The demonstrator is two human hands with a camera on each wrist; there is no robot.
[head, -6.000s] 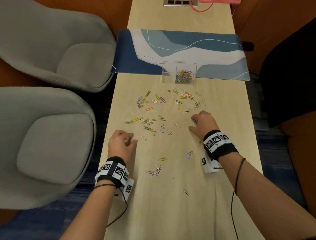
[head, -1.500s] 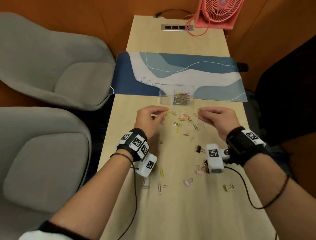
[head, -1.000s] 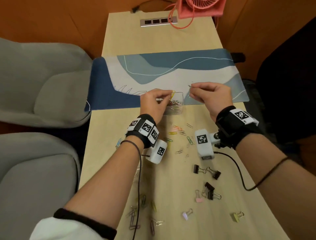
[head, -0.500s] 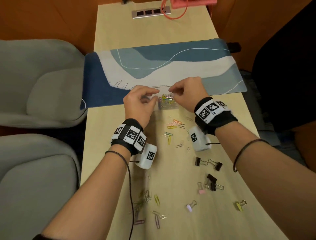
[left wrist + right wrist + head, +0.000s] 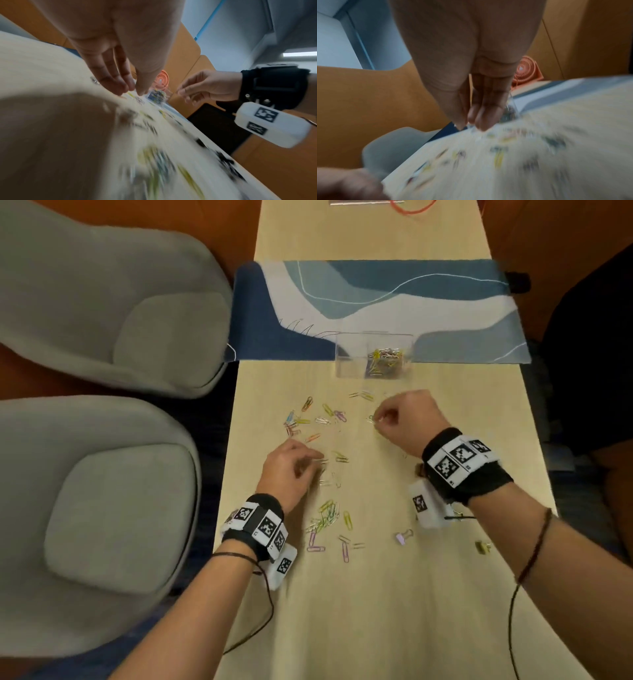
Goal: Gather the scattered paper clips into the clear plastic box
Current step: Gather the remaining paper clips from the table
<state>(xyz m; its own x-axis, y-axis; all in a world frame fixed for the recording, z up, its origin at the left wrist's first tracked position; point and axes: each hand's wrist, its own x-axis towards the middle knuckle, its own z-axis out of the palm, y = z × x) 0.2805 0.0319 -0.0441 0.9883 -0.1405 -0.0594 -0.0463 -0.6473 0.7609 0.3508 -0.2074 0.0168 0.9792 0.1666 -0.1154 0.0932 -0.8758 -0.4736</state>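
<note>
The clear plastic box (image 5: 347, 361) stands at the blue mat's near edge, with a heap of paper clips (image 5: 385, 359) inside. Several coloured paper clips (image 5: 317, 421) lie scattered on the wooden table (image 5: 394, 611), and more clips (image 5: 327, 517) lie nearer me. My left hand (image 5: 320, 459) reaches down to a silver clip; its fingertips (image 5: 123, 89) touch the table with the thumb a little apart, and nothing shows between them. My right hand (image 5: 376, 419) hovers right of the middle and pinches a thin clip (image 5: 371, 419) between thumb and fingers (image 5: 481, 121).
A pink binder clip (image 5: 404, 537) and a yellowish one (image 5: 482, 546) lie near my right wrist. The blue and white mat (image 5: 376, 299) crosses the table behind the box. Two grey chairs (image 5: 102, 508) stand at the left, and an orange fan (image 5: 527, 73) stands at the far end.
Both hands have drawn back from over the box to the scattered clips. The left went down to the near-left group, the right to the clips just in front of the box.
</note>
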